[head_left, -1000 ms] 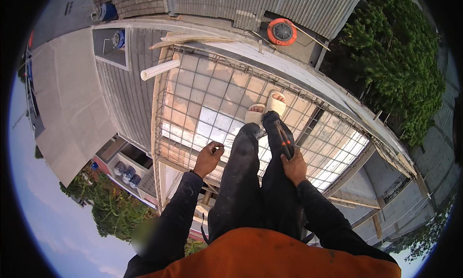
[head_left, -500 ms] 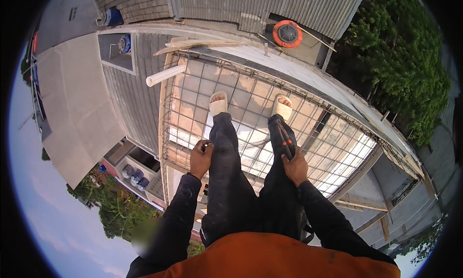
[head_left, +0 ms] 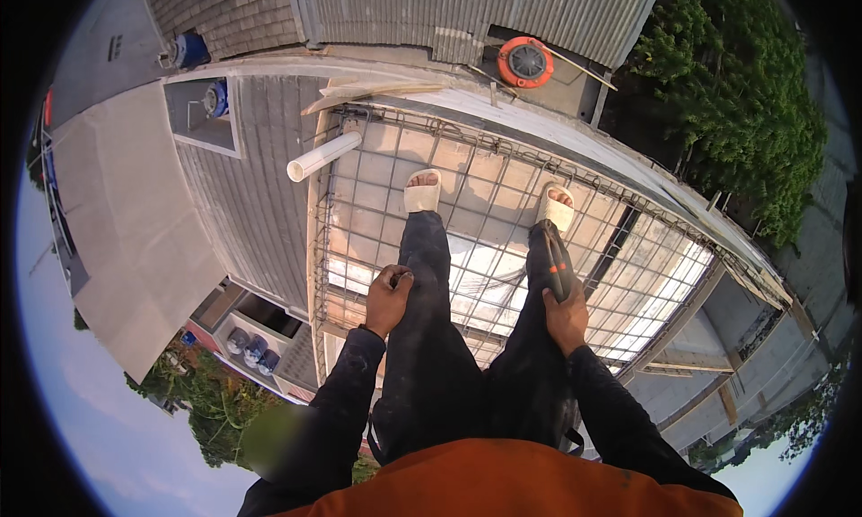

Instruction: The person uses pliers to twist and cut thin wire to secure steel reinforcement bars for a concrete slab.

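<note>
My left hand [head_left: 386, 302] is closed beside my left thigh, its fingers curled round something small and dark that I cannot make out. My right hand [head_left: 564, 319] grips long pincers [head_left: 556, 261] with orange bands on the handles, held along my right leg. Below me a grid of steel rebar [head_left: 368, 214] lies over pale boards. I stand on it in cream slide sandals, the left sandal [head_left: 421, 199] and right sandal [head_left: 558, 214] apart.
A white pipe [head_left: 314, 161] crosses the left end of the grid, near loose planks [head_left: 386, 91]. Beyond the far edge are corrugated roofing [head_left: 404, 10] and an orange-rimmed round object [head_left: 525, 62]. Trees [head_left: 718, 122] stand at the right; lower roofs [head_left: 126, 212] are at the left.
My left foot stepped leftward, away from the right, then the right shifted rightward. Both hands moved slightly rightward in the picture, the right still holding the pincers.
</note>
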Demonstrator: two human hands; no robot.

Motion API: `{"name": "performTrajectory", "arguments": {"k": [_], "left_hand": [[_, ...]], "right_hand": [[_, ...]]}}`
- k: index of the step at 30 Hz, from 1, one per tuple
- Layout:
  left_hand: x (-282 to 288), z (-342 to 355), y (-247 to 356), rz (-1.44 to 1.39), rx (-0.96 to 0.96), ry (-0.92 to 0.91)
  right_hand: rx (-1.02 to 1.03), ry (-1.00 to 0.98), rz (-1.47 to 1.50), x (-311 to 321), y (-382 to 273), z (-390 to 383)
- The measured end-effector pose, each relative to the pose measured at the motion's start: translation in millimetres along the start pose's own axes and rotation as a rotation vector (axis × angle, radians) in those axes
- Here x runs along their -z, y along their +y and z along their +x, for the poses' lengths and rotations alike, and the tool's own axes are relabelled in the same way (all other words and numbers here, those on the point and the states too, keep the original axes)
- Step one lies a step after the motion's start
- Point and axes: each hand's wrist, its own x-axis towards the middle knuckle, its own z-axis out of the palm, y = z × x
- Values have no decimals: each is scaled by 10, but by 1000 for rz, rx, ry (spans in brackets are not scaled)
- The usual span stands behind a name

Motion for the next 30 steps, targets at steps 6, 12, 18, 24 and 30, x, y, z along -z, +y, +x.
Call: {"name": "performTrajectory", "arguments": {"k": [6, 12, 18, 24, 30], "left_hand": [[477, 164, -107, 50, -59, -44], [785, 106, -233, 165, -274, -197], [995, 240, -448, 260, -310, -310], [1004, 279, -441, 298, -311, -357], [860, 398, -434, 252, -300, -387]], "right_hand": [[15, 117, 51, -460, -251, -215], [-102, 206, 309, -704, -527, -583], [-278, 180, 550, -738, -834, -912], [-298, 114, 724, -911, -957, -914], [-423, -70, 1017, -1042, -893, -764]]}}
